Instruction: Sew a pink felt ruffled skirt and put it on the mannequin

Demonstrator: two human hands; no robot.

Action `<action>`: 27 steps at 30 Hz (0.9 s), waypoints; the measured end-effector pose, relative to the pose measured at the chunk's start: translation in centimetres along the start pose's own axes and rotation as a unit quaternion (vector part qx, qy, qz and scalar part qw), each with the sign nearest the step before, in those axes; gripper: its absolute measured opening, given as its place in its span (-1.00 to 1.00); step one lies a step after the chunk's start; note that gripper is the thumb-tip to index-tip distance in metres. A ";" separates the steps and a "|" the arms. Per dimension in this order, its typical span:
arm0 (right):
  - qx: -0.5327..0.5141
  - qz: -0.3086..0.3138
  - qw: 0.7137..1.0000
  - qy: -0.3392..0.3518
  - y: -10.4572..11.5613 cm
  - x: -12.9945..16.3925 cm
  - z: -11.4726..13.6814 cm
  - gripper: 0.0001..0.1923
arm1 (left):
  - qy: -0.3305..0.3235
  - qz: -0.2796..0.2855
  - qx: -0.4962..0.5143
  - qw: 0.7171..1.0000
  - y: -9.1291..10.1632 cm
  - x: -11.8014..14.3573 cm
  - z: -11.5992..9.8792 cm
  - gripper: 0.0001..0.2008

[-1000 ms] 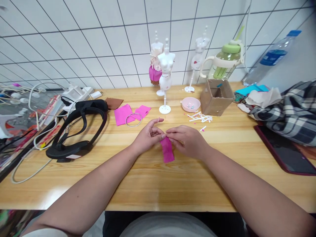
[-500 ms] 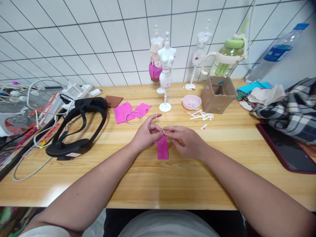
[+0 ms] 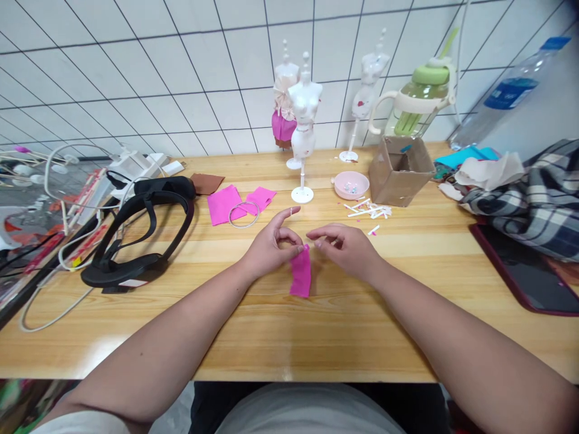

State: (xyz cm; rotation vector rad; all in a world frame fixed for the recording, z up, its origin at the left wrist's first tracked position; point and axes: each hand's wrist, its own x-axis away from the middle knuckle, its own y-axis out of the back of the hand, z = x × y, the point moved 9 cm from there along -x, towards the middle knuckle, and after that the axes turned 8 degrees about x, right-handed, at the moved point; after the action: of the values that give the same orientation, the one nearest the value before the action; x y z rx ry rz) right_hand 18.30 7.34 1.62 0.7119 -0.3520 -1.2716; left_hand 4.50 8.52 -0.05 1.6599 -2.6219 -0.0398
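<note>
I keep the pink fabric strip [image 3: 301,274] pinched firmly at its top edge and let it hang straight (a loose grip would let it twist); my left hand [image 3: 271,244] is curled, thumb and fingers clamped on that top corner; my right hand [image 3: 346,247] hovers just beside it, fingers loosely bent, seemingly holding nothing; the strip lies mid-desk [image 3: 316,337], near me.

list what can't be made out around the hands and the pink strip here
Head view only:
- Top edge of the pink strip: covered by the left hand, so the grip is unclear.
- Right hand: touching or just clear of the strip, cannot tell.
- Pink bowl: contents too small.
- Cardboard box: inside hidden by walls.
</note>
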 end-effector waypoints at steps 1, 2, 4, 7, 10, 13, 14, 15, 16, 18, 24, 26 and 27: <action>0.008 0.015 1.000 -0.011 -0.3 -0.1 -0.2 -0.76 | -0.007 0.004 -0.019 1.000 -0.1 0.0 -0.1 -0.15; 0.015 0.030 0.999 -0.018 -0.6 -0.1 -0.5 -0.78 | -0.015 0.005 -0.039 0.999 -0.2 0.1 -0.1 -0.16; 0.020 0.047 0.998 -0.026 -1.1 -0.1 -0.9 -0.81 | -0.029 0.004 -0.079 0.996 -0.3 0.1 -0.2 -0.19; -0.008 0.043 0.998 -0.039 -1.5 -0.2 -1.7 -0.68 | -0.042 -0.002 -0.133 0.990 -0.5 0.1 -0.4 -0.23; -0.034 0.057 0.996 -0.058 -2.3 -0.1 -2.5 -0.57 | -0.057 -0.012 -0.166 0.984 -0.6 0.1 -0.8 -0.27; -0.045 0.067 0.995 -0.063 -2.8 -0.1 -2.5 -0.67 | -0.073 -0.015 -0.185 0.980 -0.7 0.2 -1.0 -0.31; -0.050 0.063 0.995 -0.064 -2.7 -0.1 -2.5 -0.64 | -0.075 -0.014 -0.189 0.979 -0.7 0.2 -1.1 -0.31; -0.053 0.059 0.995 -0.066 -2.7 -0.1 -2.5 -0.61 | -0.077 -0.012 -0.192 0.978 -0.7 0.2 -1.0 -0.32; -0.053 0.059 0.995 -0.068 -2.7 -0.2 -2.6 -0.58 | -0.078 -0.011 -0.194 0.978 -0.7 0.2 -1.0 -0.32; -0.037 0.064 0.995 -0.063 -2.6 -0.2 -2.7 -0.58 | -0.084 -0.011 -0.193 0.978 -0.6 0.2 -1.0 -0.32; 0.017 0.073 0.997 -0.016 -2.5 -0.3 -2.4 -0.79 | -0.097 -0.006 -0.170 0.981 -0.7 0.2 -0.9 -0.38; 0.020 0.070 0.997 -0.016 -2.4 -0.3 -2.4 -0.79 | -0.096 -0.005 -0.176 0.980 -0.8 0.2 -0.9 -0.38; 0.023 0.069 0.997 -0.017 -2.4 -0.3 -2.3 -0.78 | -0.097 -0.006 -0.182 0.979 -0.8 0.3 -1.0 -0.38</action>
State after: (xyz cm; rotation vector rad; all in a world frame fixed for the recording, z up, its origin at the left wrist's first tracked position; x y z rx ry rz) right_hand 17.87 8.03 -1.60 0.6928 -0.4521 -1.1490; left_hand 5.19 7.93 0.90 1.6100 -2.5304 -0.6700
